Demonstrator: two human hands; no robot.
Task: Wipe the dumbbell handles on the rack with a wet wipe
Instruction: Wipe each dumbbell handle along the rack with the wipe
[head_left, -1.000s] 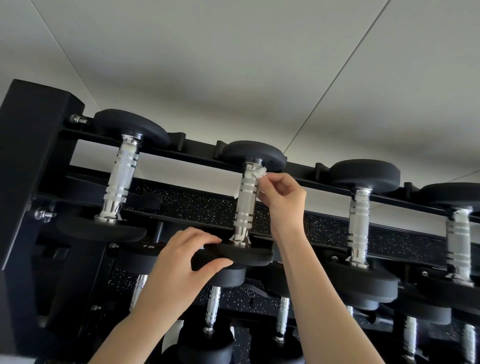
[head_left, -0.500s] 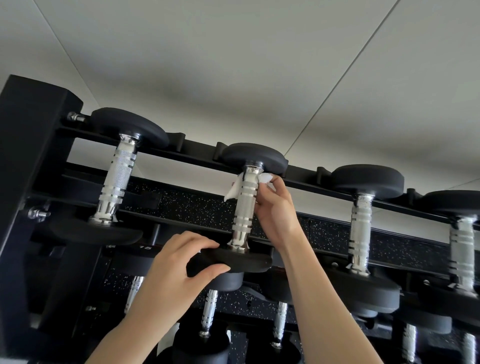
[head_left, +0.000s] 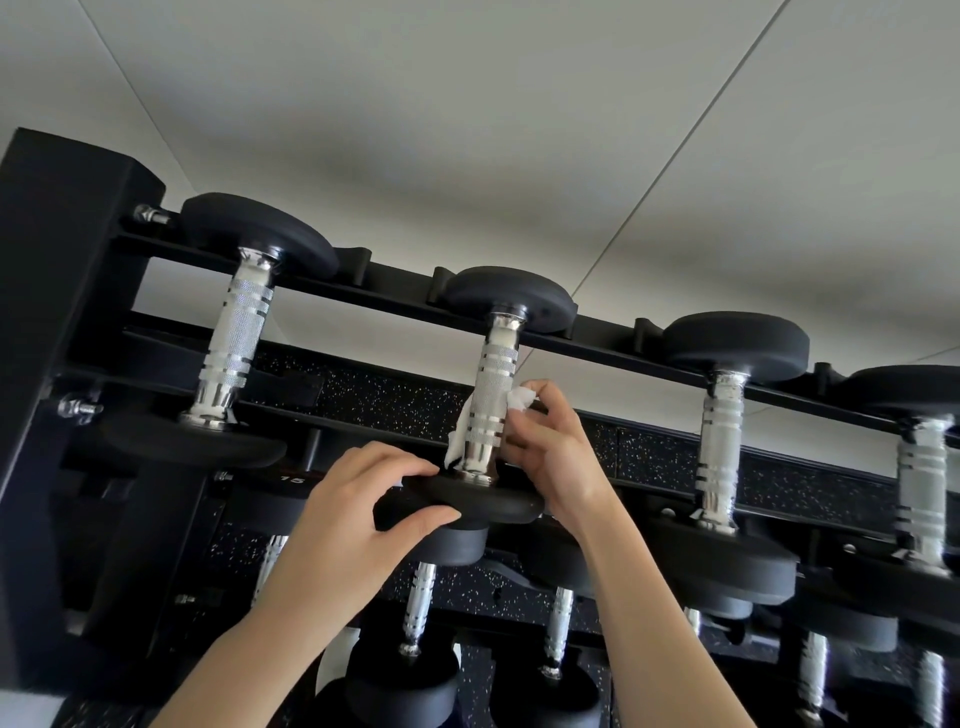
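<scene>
On rack (head_left: 597, 343) — handle (head_left: 496, 384) upright (wipe (head_left: 519, 400) wrapped).

A pale panelled ceiling (head_left: 467, 130) with thin seams spans overhead; black speckled rubber backing (head_left: 395, 395) lies behind, evenly lit.

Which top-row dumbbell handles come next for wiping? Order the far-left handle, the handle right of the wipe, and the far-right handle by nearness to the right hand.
From the right hand:
1. Handle right of the wipe, one slot right.
2. Far-left handle, upper left.
3. Far-right handle, at the frame edge.
</scene>
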